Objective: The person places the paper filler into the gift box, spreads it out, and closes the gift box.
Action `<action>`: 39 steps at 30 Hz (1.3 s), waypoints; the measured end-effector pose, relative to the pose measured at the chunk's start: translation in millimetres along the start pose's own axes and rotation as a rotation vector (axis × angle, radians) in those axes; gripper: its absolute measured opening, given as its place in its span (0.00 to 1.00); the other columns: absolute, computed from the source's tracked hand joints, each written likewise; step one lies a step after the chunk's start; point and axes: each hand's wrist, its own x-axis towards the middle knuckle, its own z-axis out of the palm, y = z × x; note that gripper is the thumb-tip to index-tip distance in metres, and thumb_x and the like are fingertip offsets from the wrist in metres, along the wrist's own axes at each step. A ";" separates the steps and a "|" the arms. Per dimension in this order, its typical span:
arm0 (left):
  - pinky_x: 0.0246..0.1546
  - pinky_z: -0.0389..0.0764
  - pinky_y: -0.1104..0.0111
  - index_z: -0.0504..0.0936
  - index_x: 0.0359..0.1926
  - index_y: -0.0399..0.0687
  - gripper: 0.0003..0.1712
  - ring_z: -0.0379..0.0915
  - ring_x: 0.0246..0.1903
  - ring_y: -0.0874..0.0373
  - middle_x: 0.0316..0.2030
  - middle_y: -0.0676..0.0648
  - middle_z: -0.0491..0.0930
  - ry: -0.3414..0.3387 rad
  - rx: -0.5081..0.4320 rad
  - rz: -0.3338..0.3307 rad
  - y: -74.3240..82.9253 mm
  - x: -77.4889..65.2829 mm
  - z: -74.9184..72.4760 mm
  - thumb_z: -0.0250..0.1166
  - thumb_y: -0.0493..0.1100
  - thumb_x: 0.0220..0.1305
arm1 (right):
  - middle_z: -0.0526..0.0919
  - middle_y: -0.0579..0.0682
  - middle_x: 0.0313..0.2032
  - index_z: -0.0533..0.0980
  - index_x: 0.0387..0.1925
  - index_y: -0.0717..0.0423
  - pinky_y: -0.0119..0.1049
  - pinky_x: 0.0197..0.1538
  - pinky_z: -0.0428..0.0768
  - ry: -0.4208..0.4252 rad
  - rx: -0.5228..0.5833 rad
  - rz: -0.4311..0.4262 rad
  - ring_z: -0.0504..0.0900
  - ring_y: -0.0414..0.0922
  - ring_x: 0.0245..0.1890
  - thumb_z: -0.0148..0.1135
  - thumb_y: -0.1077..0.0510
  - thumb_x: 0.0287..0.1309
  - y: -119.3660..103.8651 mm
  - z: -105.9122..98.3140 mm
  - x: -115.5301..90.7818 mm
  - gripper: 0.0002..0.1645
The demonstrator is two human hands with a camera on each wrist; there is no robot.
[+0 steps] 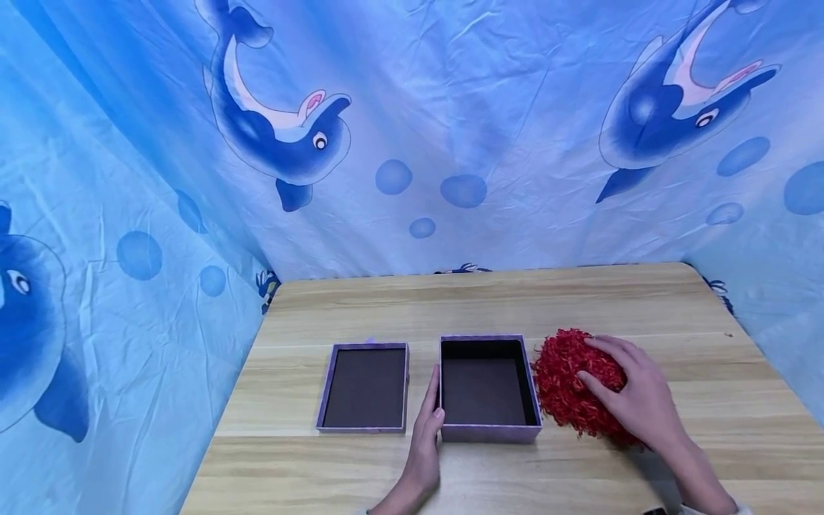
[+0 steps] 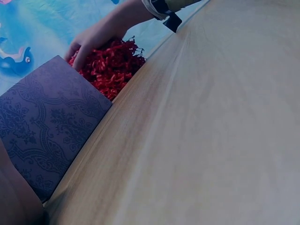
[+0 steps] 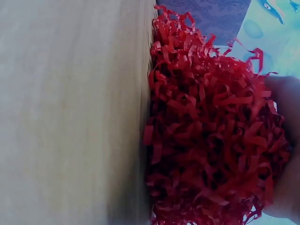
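Heap of red shredded paper [image 1: 566, 393] sits on the tabletop just right of the box, loose and springy-looking, right where the right hand gets at it easily. Right hand [image 1: 640, 393] rests over its right side, thumb and fingers spread apart, presumably because the heap is wide and could scatter. Can't tell whether the fingers pinch any strands; the contact is buried, and the right wrist view is mostly red shred with only the hand's edge.

Box [image 1: 491, 433]: open-topped, purple patterned outside, dark inside, nothing showing in it. Mouth up, close beside the heap, so likely placed for a short reach between the two.

Left hand [image 1: 425, 440] on the box's left wall, fingers laid straight along it, thumb near the front corner. Not clenched; reads as steadying the box so it won't slide.

Further left, apart from the box: shallow matching tray, probably its lid [image 1: 363, 390], dark inside facing up, set aside flat. Neither hand touches it.

All on a wood-grain table [image 1: 309, 472]. Behind and at the sides, blue backdrop [image 1: 412, 129] with dolphins [image 1: 283, 136] and bubbles. Dark strap [image 2: 172, 21] at the right wrist.
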 end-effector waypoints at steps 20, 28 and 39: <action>0.79 0.41 0.83 0.48 0.91 0.44 0.38 0.35 0.88 0.56 0.90 0.43 0.45 0.001 -0.008 0.032 -1.4 0.5 0.9 0.38 0.40 0.86 | 0.79 0.71 0.65 0.74 0.78 0.56 0.79 0.54 0.78 -0.164 0.062 0.123 0.79 0.74 0.60 0.82 0.72 0.51 16.1 -2.6 -2.8 0.52; 0.79 0.41 0.82 0.48 0.91 0.47 0.38 0.37 0.86 0.68 0.90 0.41 0.45 0.005 0.011 0.027 -2.0 -0.8 0.1 0.38 0.40 0.86 | 0.81 0.69 0.65 0.74 0.78 0.55 0.59 0.56 0.83 -0.084 0.078 0.132 0.81 0.71 0.60 0.79 0.76 0.51 10.6 -11.1 -1.3 0.52; 0.80 0.40 0.81 0.49 0.91 0.55 0.38 0.36 0.88 0.60 0.90 0.46 0.45 -0.002 -0.024 0.017 -8.7 -0.2 -0.6 0.40 0.43 0.86 | 0.79 0.64 0.72 0.74 0.81 0.45 0.12 0.56 0.63 -0.035 0.118 0.162 0.76 0.40 0.66 0.76 0.73 0.57 -3.2 -32.1 4.8 0.51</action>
